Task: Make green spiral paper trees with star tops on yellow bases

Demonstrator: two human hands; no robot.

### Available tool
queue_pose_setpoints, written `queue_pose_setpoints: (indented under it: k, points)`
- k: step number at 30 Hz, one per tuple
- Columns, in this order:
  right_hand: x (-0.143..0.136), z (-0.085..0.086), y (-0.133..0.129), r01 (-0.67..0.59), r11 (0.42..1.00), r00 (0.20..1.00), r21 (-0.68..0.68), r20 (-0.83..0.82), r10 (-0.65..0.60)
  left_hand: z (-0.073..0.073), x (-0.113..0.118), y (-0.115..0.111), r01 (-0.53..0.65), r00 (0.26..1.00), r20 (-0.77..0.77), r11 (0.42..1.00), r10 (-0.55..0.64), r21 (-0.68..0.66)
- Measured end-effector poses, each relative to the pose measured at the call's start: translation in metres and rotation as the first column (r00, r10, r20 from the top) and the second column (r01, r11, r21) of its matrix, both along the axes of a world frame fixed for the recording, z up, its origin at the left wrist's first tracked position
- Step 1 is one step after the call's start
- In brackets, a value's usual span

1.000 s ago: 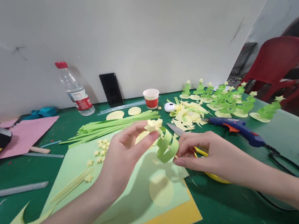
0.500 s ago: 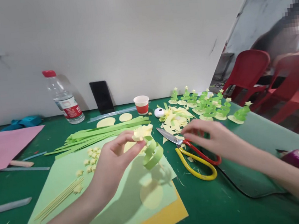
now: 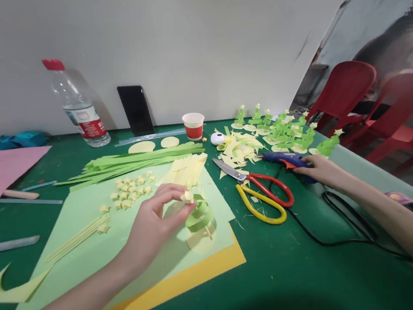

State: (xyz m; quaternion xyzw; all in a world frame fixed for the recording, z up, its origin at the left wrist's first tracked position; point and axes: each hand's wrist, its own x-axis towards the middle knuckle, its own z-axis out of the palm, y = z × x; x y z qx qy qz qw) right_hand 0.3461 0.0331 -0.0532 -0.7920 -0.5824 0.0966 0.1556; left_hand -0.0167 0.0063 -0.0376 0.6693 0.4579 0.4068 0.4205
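Between the thumb and fingers of my left hand (image 3: 165,217) is a small yellow paper star (image 3: 187,197), on top of a green paper spiral (image 3: 199,216) with a thin stick through it. The spiral is above a pale yellow paper circle (image 3: 201,242) on the light green sheet (image 3: 127,243). On the right, my right hand (image 3: 318,169) is closed on the handle of a blue glue gun (image 3: 285,158), whose nozzle points left. Scissors (image 3: 248,177) with red and yellow handles lie between my hands.
Finished spiral trees (image 3: 288,131) stand at the back right, beside yellow scraps (image 3: 241,146). Behind the sheet are green strips (image 3: 132,161), a paper cup (image 3: 194,126), a phone (image 3: 136,110) and a bottle (image 3: 85,119). A black cord (image 3: 332,242) crosses the right side. Someone sits beyond red chairs.
My right hand has moved right from beside the scissors and taken hold of the glue gun. My left hand has lowered the starred spiral towards the circle. The camera view has tilted down.
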Motion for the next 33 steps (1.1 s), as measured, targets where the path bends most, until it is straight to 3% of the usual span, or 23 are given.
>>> queue_pose_setpoints:
  k: [6,11,14,17,19,24,33]
  points:
    - [-0.024,0.018,-0.023,0.068,0.983,0.951,0.173,-0.310,-0.011,0.003,-0.003,-0.006,0.023,0.998,-0.068,0.996,-0.017,0.089]
    - [-0.055,0.036,-0.043,0.004,0.987,0.876,0.161,-0.476,0.074,0.002,-0.003,-0.006,0.047,0.992,-0.126,0.986,-0.027,0.161]
    - [-0.070,0.036,-0.053,0.016,0.996,0.920,0.093,-0.390,0.021,0.001,-0.003,-0.006,0.067,0.987,-0.161,0.968,-0.028,0.241]
    - [-0.082,0.028,-0.063,-0.105,0.989,0.946,-0.109,-0.319,0.065,0.000,-0.002,-0.007,0.069,0.985,-0.172,0.954,-0.019,0.290]
    - [-0.090,0.021,-0.069,-0.154,0.973,0.959,-0.171,-0.263,0.106,0.000,-0.002,-0.008,0.071,0.986,-0.167,0.953,-0.022,0.295]
    - [-0.106,0.007,-0.083,-0.179,0.982,0.983,-0.056,-0.042,0.177,-0.004,-0.002,-0.010,0.082,0.987,-0.158,0.938,-0.029,0.338]
    - [-0.125,0.004,-0.086,-0.376,0.915,0.925,0.149,0.126,0.360,-0.008,-0.001,-0.010,0.149,0.981,-0.181,0.851,-0.065,0.503]
